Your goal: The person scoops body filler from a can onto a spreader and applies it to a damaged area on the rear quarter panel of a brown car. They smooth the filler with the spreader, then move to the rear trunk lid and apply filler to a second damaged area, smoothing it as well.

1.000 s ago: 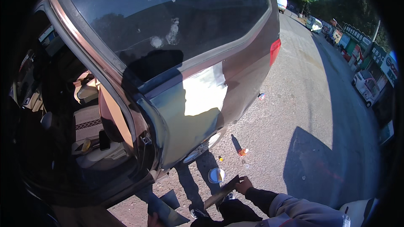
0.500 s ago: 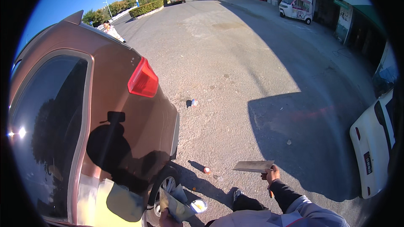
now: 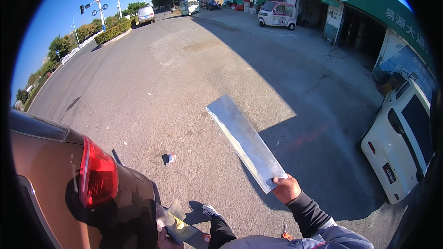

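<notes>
My right hand (image 3: 287, 190) pinches one end of a long, flat, grey rectangular strip (image 3: 247, 144), thumb on its face. The strip points up and to the left over the road, with a pale band along one long edge. Low in the picture, my left hand (image 3: 166, 240) grips a thin grey sheet (image 3: 188, 234) bearing a patch of yellow paste (image 3: 179, 224). Its fingers are partly cut off by the lower edge. This sheet is close beside the rear of a brown car (image 3: 124, 203) with a red tail light (image 3: 98, 173).
A small crumpled packet (image 3: 171, 157) lies on the road behind the car. Near my feet are an orange-handled object (image 3: 287, 234) and a small orange-red round thing (image 3: 206, 238). A white car (image 3: 397, 143) stands at right, with shopfronts (image 3: 332, 0) and a small three-wheeled vehicle (image 3: 278, 14) beyond.
My view has swung rightward, so the brown car sits lower and farther left. My right hand has tilted the strip, showing its broad face. The left hand still holds its sheet.
</notes>
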`<action>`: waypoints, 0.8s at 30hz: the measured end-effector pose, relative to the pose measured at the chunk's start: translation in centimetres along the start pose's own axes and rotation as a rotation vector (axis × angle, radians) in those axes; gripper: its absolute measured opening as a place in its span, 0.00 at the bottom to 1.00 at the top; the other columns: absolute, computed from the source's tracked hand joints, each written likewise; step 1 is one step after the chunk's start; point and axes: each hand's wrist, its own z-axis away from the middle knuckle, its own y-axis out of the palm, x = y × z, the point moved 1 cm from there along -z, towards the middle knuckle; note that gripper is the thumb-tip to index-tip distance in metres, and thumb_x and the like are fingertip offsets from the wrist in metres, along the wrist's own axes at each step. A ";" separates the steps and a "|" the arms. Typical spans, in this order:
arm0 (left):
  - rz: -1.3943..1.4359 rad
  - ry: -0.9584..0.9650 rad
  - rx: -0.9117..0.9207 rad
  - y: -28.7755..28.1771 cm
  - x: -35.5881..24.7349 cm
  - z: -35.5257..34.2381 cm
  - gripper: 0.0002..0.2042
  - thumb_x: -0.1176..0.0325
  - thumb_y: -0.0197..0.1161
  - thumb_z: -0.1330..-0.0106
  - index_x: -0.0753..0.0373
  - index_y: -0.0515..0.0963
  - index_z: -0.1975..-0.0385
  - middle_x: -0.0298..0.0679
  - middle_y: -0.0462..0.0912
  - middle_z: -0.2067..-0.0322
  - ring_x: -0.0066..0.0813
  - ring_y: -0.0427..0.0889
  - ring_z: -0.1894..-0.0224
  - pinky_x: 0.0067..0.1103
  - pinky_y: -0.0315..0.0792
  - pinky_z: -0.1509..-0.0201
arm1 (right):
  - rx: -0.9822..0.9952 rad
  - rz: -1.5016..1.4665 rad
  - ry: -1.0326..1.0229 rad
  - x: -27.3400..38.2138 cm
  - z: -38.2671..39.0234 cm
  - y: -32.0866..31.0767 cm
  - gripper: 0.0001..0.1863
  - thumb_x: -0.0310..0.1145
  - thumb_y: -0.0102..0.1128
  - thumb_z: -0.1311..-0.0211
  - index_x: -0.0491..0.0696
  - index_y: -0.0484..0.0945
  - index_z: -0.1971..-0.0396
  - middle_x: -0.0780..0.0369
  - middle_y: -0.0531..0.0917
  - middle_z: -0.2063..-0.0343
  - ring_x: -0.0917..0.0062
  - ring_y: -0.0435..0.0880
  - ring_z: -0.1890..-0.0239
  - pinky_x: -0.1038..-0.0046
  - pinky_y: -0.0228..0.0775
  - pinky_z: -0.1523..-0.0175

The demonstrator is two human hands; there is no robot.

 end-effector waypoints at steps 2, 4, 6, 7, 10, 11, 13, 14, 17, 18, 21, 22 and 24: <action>0.029 0.019 0.002 2.2 -0.7 -6.6 0.18 0.63 0.56 0.26 0.60 0.75 0.39 0.41 0.81 0.42 0.42 0.79 0.39 0.42 0.71 0.32 | 0.123 0.132 0.070 1.4 -5.0 1.4 0.16 0.22 0.62 0.35 0.40 0.83 0.48 0.58 0.89 0.54 0.69 0.88 0.52 0.65 0.76 0.41; 0.033 0.043 0.076 5.2 -2.2 -12.9 0.19 0.64 0.56 0.26 0.63 0.75 0.39 0.43 0.81 0.42 0.43 0.80 0.39 0.42 0.71 0.31 | 0.242 0.256 0.080 1.8 -10.2 3.4 0.13 0.24 0.64 0.33 0.40 0.86 0.50 0.58 0.90 0.55 0.72 0.88 0.52 0.70 0.75 0.41; 0.031 0.008 0.150 8.0 -4.3 -18.4 0.19 0.64 0.56 0.25 0.65 0.75 0.39 0.44 0.81 0.42 0.43 0.80 0.39 0.41 0.71 0.31 | 0.162 0.289 0.255 1.4 -15.1 5.2 0.12 0.28 0.66 0.31 0.39 0.86 0.52 0.60 0.90 0.58 0.74 0.88 0.54 0.71 0.75 0.43; 0.074 0.073 0.223 9.5 -5.1 -20.8 0.20 0.63 0.56 0.25 0.67 0.74 0.39 0.45 0.83 0.43 0.45 0.81 0.41 0.41 0.72 0.32 | 0.179 0.377 0.275 0.9 -18.0 6.3 0.13 0.32 0.66 0.29 0.38 0.86 0.53 0.60 0.90 0.60 0.74 0.88 0.57 0.73 0.76 0.45; -0.027 0.040 0.157 13.3 -8.4 -28.4 0.23 0.60 0.59 0.26 0.67 0.74 0.37 0.45 0.82 0.41 0.47 0.81 0.39 0.44 0.72 0.32 | 0.184 0.375 0.337 -1.3 -26.1 9.6 0.12 0.29 0.64 0.27 0.38 0.85 0.51 0.60 0.89 0.59 0.75 0.87 0.57 0.71 0.77 0.45; 0.032 0.043 0.195 14.3 -9.3 -30.8 0.24 0.59 0.58 0.26 0.70 0.73 0.38 0.46 0.81 0.40 0.47 0.81 0.39 0.44 0.70 0.30 | 0.217 0.320 0.283 -2.0 -28.7 10.8 0.12 0.28 0.64 0.27 0.38 0.85 0.50 0.60 0.89 0.58 0.75 0.87 0.56 0.70 0.78 0.44; 0.047 0.128 0.095 16.1 -10.9 -36.6 0.25 0.58 0.57 0.25 0.70 0.72 0.37 0.47 0.81 0.39 0.47 0.80 0.38 0.44 0.69 0.29 | 0.260 0.264 0.214 -3.1 -33.6 12.4 0.13 0.26 0.64 0.28 0.37 0.84 0.48 0.60 0.89 0.54 0.75 0.87 0.53 0.70 0.77 0.42; 0.054 0.159 0.049 16.6 -11.8 -39.0 0.25 0.57 0.56 0.24 0.69 0.72 0.36 0.46 0.80 0.38 0.47 0.80 0.37 0.44 0.68 0.28 | 0.277 0.347 0.172 -3.5 -36.6 13.0 0.12 0.25 0.65 0.29 0.38 0.85 0.49 0.62 0.89 0.56 0.78 0.86 0.56 0.73 0.76 0.45; 0.218 0.213 0.075 18.3 -13.7 -45.9 0.23 0.58 0.51 0.22 0.65 0.70 0.33 0.45 0.78 0.35 0.46 0.77 0.34 0.43 0.65 0.26 | 0.353 0.519 0.078 -3.8 -46.3 14.8 0.08 0.25 0.65 0.29 0.41 0.86 0.53 0.67 0.87 0.60 0.85 0.81 0.61 0.78 0.72 0.51; 0.201 0.321 0.155 19.3 -14.3 -48.1 0.24 0.57 0.50 0.21 0.65 0.70 0.33 0.45 0.78 0.35 0.45 0.77 0.34 0.42 0.65 0.26 | 0.344 0.564 -0.005 -3.9 -50.0 15.9 0.07 0.27 0.65 0.27 0.42 0.84 0.55 0.69 0.86 0.63 0.86 0.80 0.62 0.78 0.73 0.53; 0.237 0.407 0.037 22.3 -16.2 -53.6 0.20 0.58 0.48 0.19 0.63 0.73 0.37 0.41 0.80 0.37 0.39 0.78 0.35 0.40 0.67 0.28 | 0.294 0.621 -0.410 -4.6 -60.2 20.4 0.06 0.27 0.62 0.25 0.42 0.80 0.54 0.69 0.84 0.64 0.87 0.79 0.65 0.79 0.72 0.57; 0.288 0.425 -0.050 23.4 -17.3 -55.1 0.19 0.59 0.47 0.18 0.62 0.74 0.38 0.40 0.80 0.37 0.37 0.78 0.36 0.39 0.67 0.28 | 0.291 0.734 -0.507 -4.6 -63.5 22.4 0.07 0.29 0.64 0.27 0.43 0.81 0.55 0.68 0.84 0.70 0.87 0.78 0.69 0.78 0.72 0.61; 0.312 0.500 -0.123 25.6 -19.1 -57.4 0.19 0.59 0.46 0.18 0.62 0.73 0.37 0.40 0.79 0.36 0.37 0.78 0.35 0.40 0.67 0.28 | 0.469 1.009 -0.492 -3.6 -68.6 25.9 0.08 0.30 0.68 0.31 0.44 0.82 0.57 0.63 0.84 0.76 0.80 0.81 0.76 0.75 0.73 0.67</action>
